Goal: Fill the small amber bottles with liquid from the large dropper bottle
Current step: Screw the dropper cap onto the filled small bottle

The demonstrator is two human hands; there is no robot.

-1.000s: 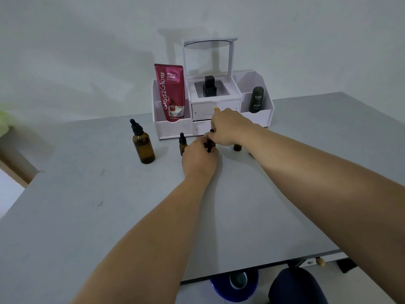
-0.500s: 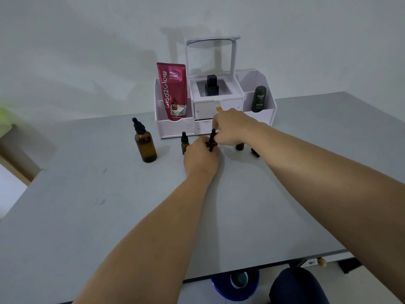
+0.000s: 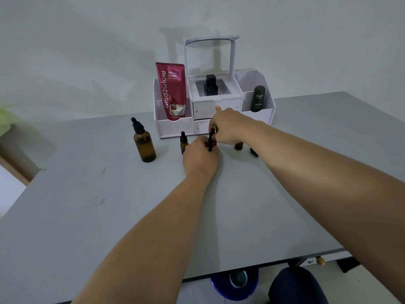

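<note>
My left hand [image 3: 200, 157] wraps a small amber bottle [image 3: 212, 144] that stands on the grey table [image 3: 109, 205]; the bottle is mostly hidden by my fingers. My right hand [image 3: 230, 126] pinches its black dropper cap [image 3: 211, 137] from above. The large amber dropper bottle [image 3: 144, 143] stands capped to the left. A second small capped bottle [image 3: 183, 142] is just left of my left hand. Another small amber bottle [image 3: 238, 145] stands uncapped behind my right wrist, with a black dropper cap [image 3: 254, 152] lying beside it.
A white organiser [image 3: 175, 127] sits at the back by the wall, holding a red tube [image 3: 173, 91], a black square bottle [image 3: 210, 84] and a dark green bottle [image 3: 258, 98]. Below the table's front edge are a blue tape roll [image 3: 234, 284] and a dark stool [image 3: 295, 286].
My hands stay on the small bottle and its cap; the right hand's fingers have shifted slightly on the cap. The view has drifted a little.
</note>
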